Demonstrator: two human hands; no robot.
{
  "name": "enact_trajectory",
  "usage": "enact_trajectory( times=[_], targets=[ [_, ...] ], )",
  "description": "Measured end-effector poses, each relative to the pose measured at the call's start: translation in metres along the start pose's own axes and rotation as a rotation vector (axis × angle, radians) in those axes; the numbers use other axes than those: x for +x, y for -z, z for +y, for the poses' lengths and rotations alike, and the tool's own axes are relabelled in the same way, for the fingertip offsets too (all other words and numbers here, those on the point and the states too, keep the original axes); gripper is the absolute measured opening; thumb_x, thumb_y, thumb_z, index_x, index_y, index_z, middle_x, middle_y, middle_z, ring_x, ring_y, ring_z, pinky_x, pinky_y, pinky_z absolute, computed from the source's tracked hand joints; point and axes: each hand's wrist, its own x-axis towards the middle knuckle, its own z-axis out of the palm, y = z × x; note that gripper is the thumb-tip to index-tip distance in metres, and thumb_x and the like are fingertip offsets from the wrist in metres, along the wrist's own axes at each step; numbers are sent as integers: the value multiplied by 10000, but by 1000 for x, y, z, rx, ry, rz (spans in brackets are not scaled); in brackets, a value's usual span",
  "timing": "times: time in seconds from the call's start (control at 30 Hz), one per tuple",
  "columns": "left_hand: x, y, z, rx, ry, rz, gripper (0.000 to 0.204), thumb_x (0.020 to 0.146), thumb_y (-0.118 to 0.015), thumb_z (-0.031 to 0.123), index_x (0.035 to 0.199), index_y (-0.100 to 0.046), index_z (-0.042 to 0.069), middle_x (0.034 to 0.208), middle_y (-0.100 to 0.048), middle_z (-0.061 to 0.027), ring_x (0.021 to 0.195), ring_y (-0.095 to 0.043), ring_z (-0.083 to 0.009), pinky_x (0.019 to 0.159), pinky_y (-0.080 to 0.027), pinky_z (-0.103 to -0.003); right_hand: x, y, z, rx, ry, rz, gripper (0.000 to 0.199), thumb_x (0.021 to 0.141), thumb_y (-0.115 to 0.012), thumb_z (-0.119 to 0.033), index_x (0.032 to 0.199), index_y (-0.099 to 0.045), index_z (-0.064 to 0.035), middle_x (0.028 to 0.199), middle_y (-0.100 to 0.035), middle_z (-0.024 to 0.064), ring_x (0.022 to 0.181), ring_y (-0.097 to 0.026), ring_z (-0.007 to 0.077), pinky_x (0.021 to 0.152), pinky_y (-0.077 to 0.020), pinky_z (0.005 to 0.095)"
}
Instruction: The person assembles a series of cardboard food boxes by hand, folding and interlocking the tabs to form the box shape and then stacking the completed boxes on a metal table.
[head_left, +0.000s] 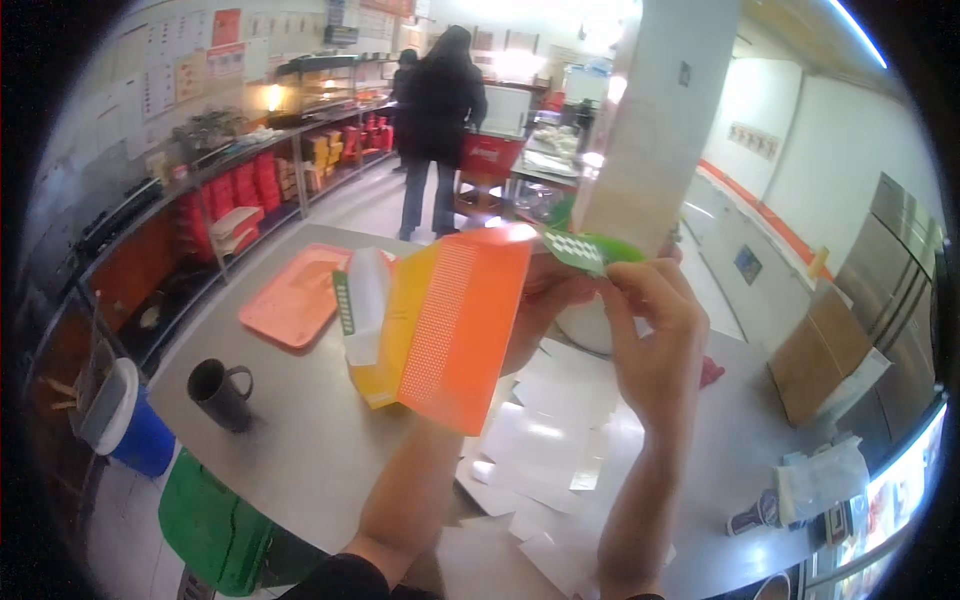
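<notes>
"Forearms, one pair, bare, with dark cloth sleeves at the lower edge. Next entry?"

"One folded carton of thin card, orange outside with a band of white dots, yellow side panel, green-and-white checked flap at the far end. Position: between the fingers, raised over a grey metal table."

"State of the fingers?"

"Right hand: thumb and forefinger pinched narrow on the edge of the checked flap. Left hand: curled around the carton behind the orange panel, mostly hidden; exact placing of each finger cannot be told."

"Below the fingers?"

"Flat white card sheets, several, overlapping on the tabletop."

"Left of the fingers?"

"One shallow salmon-orange tray with rounded corners, beyond the carton. One dark cylindrical mug with a looped handle, upright, nearer the wearer. Lower and farther left, off the table: one blue-and-white bucket and one green plastic bin."

"Right of the fingers?"

"One brown paper bag, well apart; one patterned paper cup, tilted, nearer the wearer."

"Beyond the fingers?"

"One person in dark clothing, standing well apart, near a red-fronted unit."
</notes>
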Motion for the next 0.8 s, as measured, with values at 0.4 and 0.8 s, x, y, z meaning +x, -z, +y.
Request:
enact_trajectory(
  times=[0.4, 0.8],
  targets=[
    [-8, 10, 3, -253, 140, 176, 223, 938, -737, 10, 1158, -718, -23, 1088, -762, -108, 981, -725, -152, 922, -600, -309, 2, -1, -3, -51, 132, 65, 83, 904, -694, 54, 984, -682, 35, 912, -649, 117, 808, -693, 201, 741, -558, 301],
    [-10, -4, -32, -331, 120, 221, 262, 928, -762, 26, 1180, -711, -25, 1098, -763, -108, 995, -724, -142, 912, -592, -284, -2, -5, 16, -99, -23, -24, 123, 910, -690, -7, 1017, -740, 30, 962, -709, 184, 843, -709, 330, 779, -538, 392]
  ],
)
